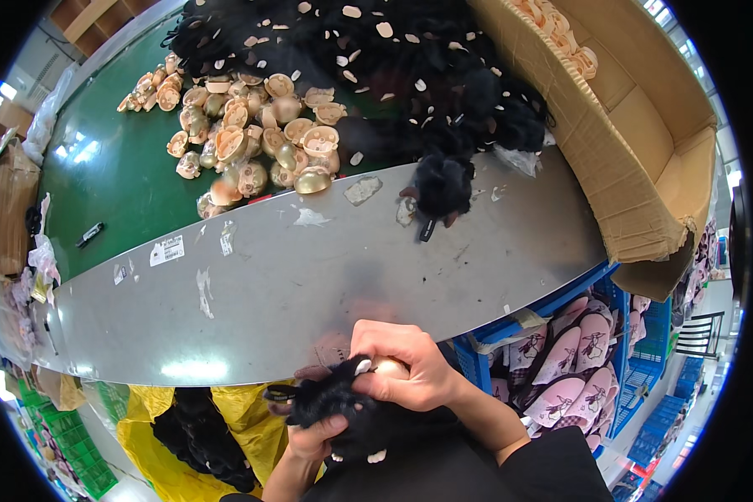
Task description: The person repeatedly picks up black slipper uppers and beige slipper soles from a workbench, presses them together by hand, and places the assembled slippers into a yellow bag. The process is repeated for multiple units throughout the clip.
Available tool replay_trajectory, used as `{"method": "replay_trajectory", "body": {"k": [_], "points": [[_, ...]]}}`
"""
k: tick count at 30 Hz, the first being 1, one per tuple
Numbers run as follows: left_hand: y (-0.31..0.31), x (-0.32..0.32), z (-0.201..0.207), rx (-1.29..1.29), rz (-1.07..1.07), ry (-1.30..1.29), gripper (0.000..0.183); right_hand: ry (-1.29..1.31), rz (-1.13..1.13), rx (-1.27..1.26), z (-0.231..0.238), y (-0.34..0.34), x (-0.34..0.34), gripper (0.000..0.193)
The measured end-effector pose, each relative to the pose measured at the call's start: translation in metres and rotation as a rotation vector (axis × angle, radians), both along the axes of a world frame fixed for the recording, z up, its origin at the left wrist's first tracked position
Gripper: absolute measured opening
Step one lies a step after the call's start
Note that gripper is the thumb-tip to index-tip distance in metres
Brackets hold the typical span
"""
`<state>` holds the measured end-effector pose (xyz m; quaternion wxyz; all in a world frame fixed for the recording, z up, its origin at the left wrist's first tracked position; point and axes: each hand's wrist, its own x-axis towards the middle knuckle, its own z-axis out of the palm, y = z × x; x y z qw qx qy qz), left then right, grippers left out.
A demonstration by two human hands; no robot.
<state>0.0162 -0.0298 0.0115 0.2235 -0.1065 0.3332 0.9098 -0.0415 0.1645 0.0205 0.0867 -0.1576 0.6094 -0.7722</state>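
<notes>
Close in front of me, past the table's near edge, both hands work on a small black plush toy [330,398] with ears and small white paws. My left hand [311,442] is closed around its lower side, the thumb pressed into the fur. My right hand [414,372] grips the toy's upper right side, its fingers curled round a smooth peach-coloured piece [389,366] that looks like a plastic doll face. Most of that piece is hidden by the fingers. A second black plush toy [443,186] lies on the metal tabletop [326,268], beside a dark tag.
Plastic doll faces [251,138] in peach and gold are heaped on the green mat [100,176]. Behind lies a pile of black plush [309,42]. A cardboard box [577,125] stands at right, above blue crates [477,372] of pink slippers [556,364]. A yellow bag [142,427] holds black plush.
</notes>
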Motion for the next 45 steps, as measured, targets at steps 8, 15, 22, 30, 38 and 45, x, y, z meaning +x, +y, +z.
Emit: {"method": "replay_trajectory", "body": {"k": [8,15,22,30,38,45], "points": [[0.004,-0.006,-0.008,-0.124,-0.088,-0.143,0.084,-0.157,-0.052,-0.018,-0.014,0.002,0.012,0.013],[-0.001,-0.025,0.000,-0.145,-0.049,-0.019,0.066,-0.119,-0.294,0.141,-0.012,-0.009,0.020,0.026],[0.009,-0.033,0.005,-0.271,0.145,-0.192,0.057,-0.428,-0.329,-0.238,-0.004,0.002,0.024,0.035],[0.016,-0.026,0.001,-0.344,0.182,-0.084,0.042,-0.379,-0.234,-0.034,-0.006,-0.003,0.033,0.034],[0.012,-0.029,0.008,-0.492,0.139,0.063,0.019,-0.310,-0.189,-0.116,-0.004,-0.010,0.033,0.027],[0.019,-0.029,0.019,-0.495,0.191,0.113,0.019,-0.026,-0.255,0.128,0.000,-0.013,0.028,0.026]]}}
